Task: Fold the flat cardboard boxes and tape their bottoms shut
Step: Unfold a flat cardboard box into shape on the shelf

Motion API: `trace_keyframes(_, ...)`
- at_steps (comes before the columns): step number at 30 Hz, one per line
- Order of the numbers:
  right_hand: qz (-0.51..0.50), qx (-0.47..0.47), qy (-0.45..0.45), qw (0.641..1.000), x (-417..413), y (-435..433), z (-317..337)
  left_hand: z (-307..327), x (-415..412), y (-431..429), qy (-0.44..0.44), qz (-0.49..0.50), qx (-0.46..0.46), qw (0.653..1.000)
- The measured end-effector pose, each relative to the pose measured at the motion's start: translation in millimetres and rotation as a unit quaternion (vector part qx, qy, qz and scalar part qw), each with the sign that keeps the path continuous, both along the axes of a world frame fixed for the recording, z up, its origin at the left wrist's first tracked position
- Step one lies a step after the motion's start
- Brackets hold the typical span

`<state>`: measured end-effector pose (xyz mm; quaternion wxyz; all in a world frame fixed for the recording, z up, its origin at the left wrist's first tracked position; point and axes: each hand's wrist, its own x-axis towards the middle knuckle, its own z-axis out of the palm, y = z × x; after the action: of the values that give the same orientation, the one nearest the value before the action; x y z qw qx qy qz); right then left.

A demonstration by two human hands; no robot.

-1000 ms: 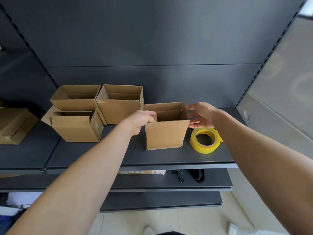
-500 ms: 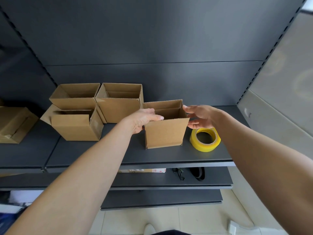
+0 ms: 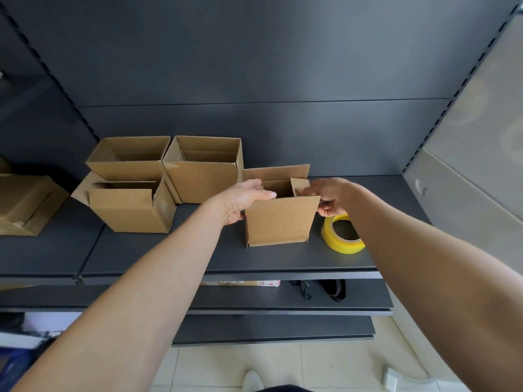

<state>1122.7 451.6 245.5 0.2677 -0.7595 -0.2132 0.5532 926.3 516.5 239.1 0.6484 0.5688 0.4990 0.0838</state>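
Observation:
A small open-topped cardboard box [image 3: 280,220] stands upright on the dark shelf [image 3: 169,256]. My left hand [image 3: 243,198] grips its left top edge, fingers reaching over into the opening. My right hand [image 3: 329,195] holds the right side and pinches the small right top flap, which is bent inward. A roll of yellow tape [image 3: 342,236] lies flat on the shelf just right of the box, partly hidden by my right forearm.
Three erected open boxes [image 3: 203,176] cluster at the shelf's back left. Another cardboard box [image 3: 22,205] lies on its side at the far left. Lower shelves hold a flat carton and black cables [image 3: 334,290]. A pale wall panel rises at right.
My left hand's fingers have stretched further over the box's left edge. My right hand has closed onto the right side and bent the right top flap inward.

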Motion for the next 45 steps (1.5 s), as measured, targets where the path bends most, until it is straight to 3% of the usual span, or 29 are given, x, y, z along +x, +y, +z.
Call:
trace_keyframes(12,-0.037,0.022,0.038,0.998,0,4,-10,0,-11,0,-0.015,-0.053,-0.011,0.998)
trace_keyframes(16,-0.007,0.074,0.056,0.996,-1,-2,-4,1,-12,1,-0.021,-0.060,-0.015,0.998)
trace_keyframes(21,-0.111,0.155,0.043,0.981,-1,5,6,2,-14,2,-0.025,-0.075,-0.029,0.996)
trace_keyframes(32,-0.121,0.188,0.055,0.973,-10,1,6,0,-17,-2,-0.044,-0.064,-0.004,0.997)
trace_keyframes(37,-0.085,0.135,-0.002,0.987,-4,-3,-4,2,-18,-4,-0.058,-0.042,-0.025,0.997)
trace_keyframes(45,-0.071,0.123,0.024,0.990,-2,-9,-10,2,-19,-9,-0.060,-0.032,-0.015,0.998)
